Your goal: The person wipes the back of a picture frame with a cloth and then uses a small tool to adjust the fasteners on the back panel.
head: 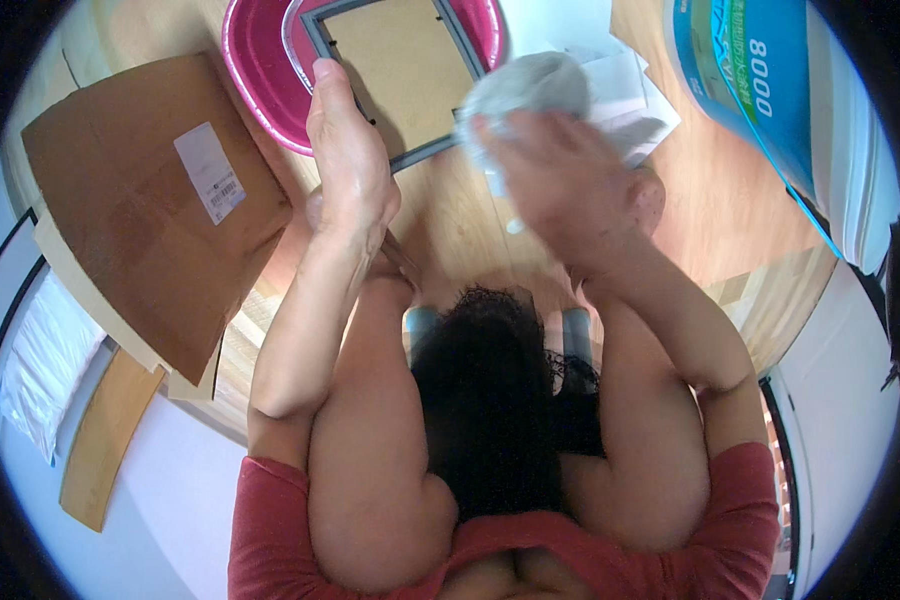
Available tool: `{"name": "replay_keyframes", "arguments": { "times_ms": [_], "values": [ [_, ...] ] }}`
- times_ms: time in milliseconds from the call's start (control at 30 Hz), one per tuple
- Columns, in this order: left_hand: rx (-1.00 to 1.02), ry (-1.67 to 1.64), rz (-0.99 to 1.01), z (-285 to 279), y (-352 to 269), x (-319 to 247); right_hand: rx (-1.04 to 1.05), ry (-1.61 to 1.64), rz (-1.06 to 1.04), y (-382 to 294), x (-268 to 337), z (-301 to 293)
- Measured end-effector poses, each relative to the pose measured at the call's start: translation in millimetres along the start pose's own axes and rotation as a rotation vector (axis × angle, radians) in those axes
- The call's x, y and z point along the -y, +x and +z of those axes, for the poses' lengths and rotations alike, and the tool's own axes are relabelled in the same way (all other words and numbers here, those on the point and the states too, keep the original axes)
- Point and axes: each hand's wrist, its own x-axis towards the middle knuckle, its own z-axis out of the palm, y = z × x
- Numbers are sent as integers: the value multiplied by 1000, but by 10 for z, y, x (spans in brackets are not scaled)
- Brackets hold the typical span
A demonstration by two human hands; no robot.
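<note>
My left hand (350,150) grips the left edge of a grey picture frame (422,154), thumb along its side. The back of the frame faces up, with a plain tan backing board (409,67) and small dark tabs around the inner edge. A bunched whitish cloth (529,90) is in my right hand (562,180), at the frame's lower right corner. Hand and cloth are blurred, so whether the cloth touches the frame is unclear. Beneath the frame stands a pink plastic basin (259,82), partly covered by it.
A brown cardboard box (135,165) with a printed label lies at the left. White paper sheets (626,82) are spread on the wood floor to the right of the basin. Further right stands a blue and white printed package (780,97). A clear plastic bag (49,360) lies far left.
</note>
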Motion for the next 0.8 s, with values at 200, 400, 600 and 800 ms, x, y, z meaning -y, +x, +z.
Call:
{"name": "replay_keyframes", "arguments": {
  "times_ms": [200, 400, 600, 800],
  "values": [
    [-38, 120, 101, 5, -67, -37, -37, 25, 159, 107, -84, -343],
    [67, 271, 420, 66, -54, 56, 21, 119, 131, 188, 50, -2],
    [83, 272, 379, 80, -21, 175, 63, 403, 142, 238, 297, -121],
    [135, 164, 220, -22, -18, 114, -42, 615, 448, 326, -220, -483]
  ]
}}
